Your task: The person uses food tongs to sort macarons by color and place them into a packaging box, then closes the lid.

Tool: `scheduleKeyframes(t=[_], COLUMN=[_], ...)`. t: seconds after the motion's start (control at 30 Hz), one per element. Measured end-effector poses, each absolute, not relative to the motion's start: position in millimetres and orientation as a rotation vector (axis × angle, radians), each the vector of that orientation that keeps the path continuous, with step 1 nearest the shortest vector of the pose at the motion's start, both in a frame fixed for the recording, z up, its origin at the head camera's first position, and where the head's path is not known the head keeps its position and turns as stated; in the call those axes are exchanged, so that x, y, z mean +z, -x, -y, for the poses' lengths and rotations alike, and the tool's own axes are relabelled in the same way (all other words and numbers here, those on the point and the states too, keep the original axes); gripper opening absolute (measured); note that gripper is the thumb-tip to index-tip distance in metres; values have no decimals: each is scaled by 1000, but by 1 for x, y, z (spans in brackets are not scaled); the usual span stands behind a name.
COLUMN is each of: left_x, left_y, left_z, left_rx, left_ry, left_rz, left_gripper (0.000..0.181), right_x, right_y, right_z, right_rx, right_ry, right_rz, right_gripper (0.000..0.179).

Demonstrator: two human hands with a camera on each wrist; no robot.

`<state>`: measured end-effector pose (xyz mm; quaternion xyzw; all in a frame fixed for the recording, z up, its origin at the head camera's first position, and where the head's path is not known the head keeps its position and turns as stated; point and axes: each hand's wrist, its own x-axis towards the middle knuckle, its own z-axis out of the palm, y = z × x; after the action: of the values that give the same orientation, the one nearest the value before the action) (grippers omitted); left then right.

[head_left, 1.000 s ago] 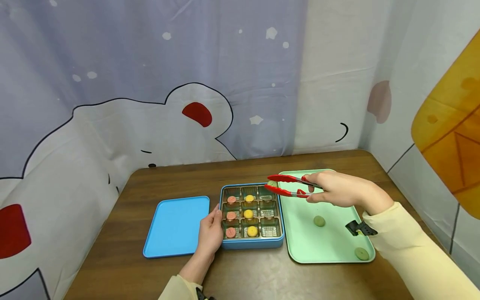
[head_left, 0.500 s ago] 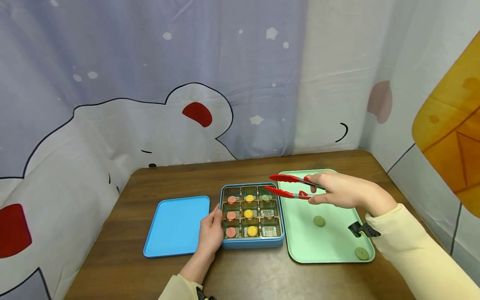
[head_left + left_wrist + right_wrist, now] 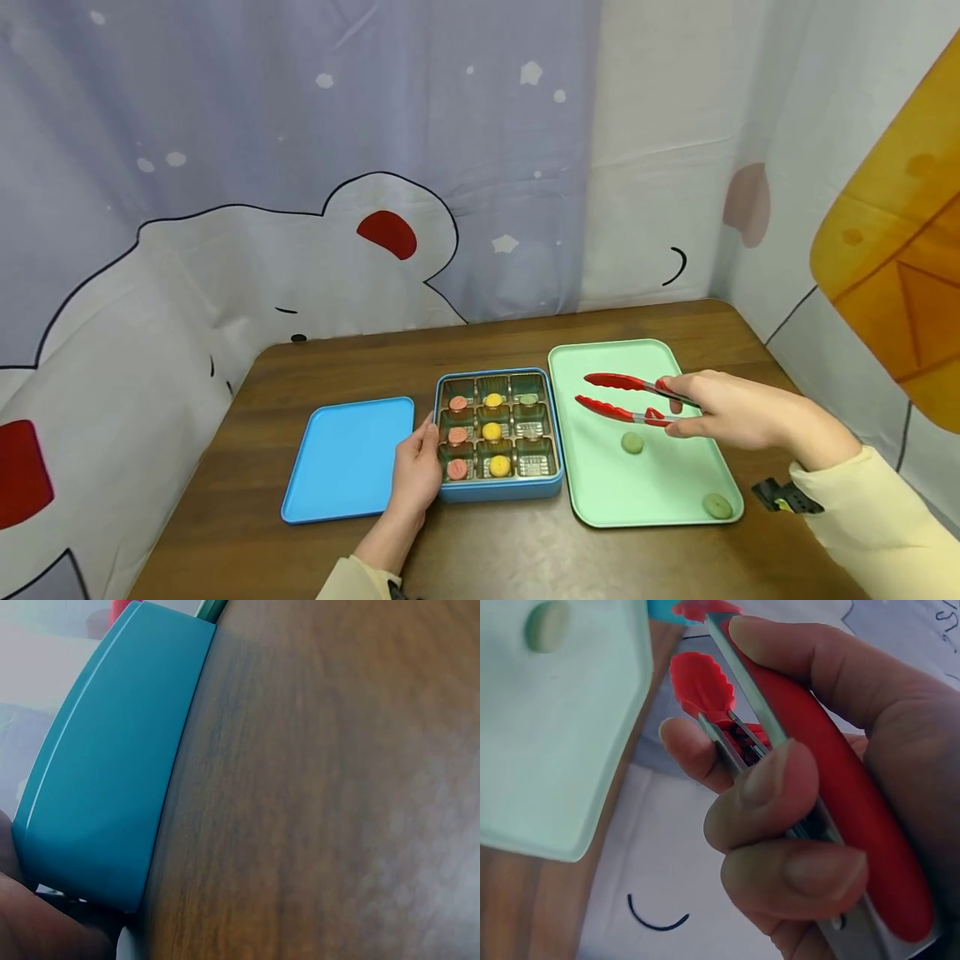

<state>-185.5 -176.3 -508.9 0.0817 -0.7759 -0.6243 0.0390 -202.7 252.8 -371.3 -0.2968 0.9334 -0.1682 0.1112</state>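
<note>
My left hand [image 3: 417, 471] rests against the left side of a blue box [image 3: 498, 492], fingers along its wall; part of it is hidden. A gold divided insert [image 3: 534, 446] inside holds pink discs [image 3: 457, 436], yellow discs [image 3: 492, 432] and one green disc [image 3: 528, 400] in the back right compartment. My right hand [image 3: 738, 414] grips red-tipped tongs [image 3: 611, 408], spread apart with nothing between the tips. They hover over a light green tray [image 3: 637, 492], just behind a loose green disc [image 3: 632, 442]. In the right wrist view, fingers and thumb wrap the tongs' red handle [image 3: 840, 795].
A flat blue lid [image 3: 348, 458] lies left of the box. Another green disc [image 3: 717, 506] sits in the tray's front right corner. The wooden table [image 3: 495, 554] ends at a printed curtain [image 3: 517, 167] behind. The tray stands close beside the box.
The green disc has left the tongs and lies in the back right compartment. My right hand has drawn the spread tongs rightward, from the box to above the tray. The left hand stays beside the box.
</note>
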Motion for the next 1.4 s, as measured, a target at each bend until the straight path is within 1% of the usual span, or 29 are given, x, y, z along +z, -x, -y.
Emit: scheduleKeyframes(t=[0.3,0.37,0.57,0.7,1.1,1.4], left_x=[-510,-510,-509,-509,-511,-511], left_y=[185,185,185,185,187,187], left_z=[177,177,177,177,176,177], left_rx=[-1925,-1923,-1917,-1925,-1916,-1927], left_ry=[-253,-254,-257,-256,-269,-275], left_rz=[2376,2375,2374,2376,2366,2366], left_gripper=[46,46,46,45,45,47], right_x=[-391,-394,-402,-408,-418,-420], right_y=[183,179,170,165,154,151], right_z=[-273,-276,-284,-289,-304,-305], right_rx=[-465,-477,-462,-495,-461,-447], right_ry=[823,809,764,772,687,721], right_rz=[-2737,-2730,-2741,-2713,-2736,-2783], right_gripper=[75,73,77,76,81,79])
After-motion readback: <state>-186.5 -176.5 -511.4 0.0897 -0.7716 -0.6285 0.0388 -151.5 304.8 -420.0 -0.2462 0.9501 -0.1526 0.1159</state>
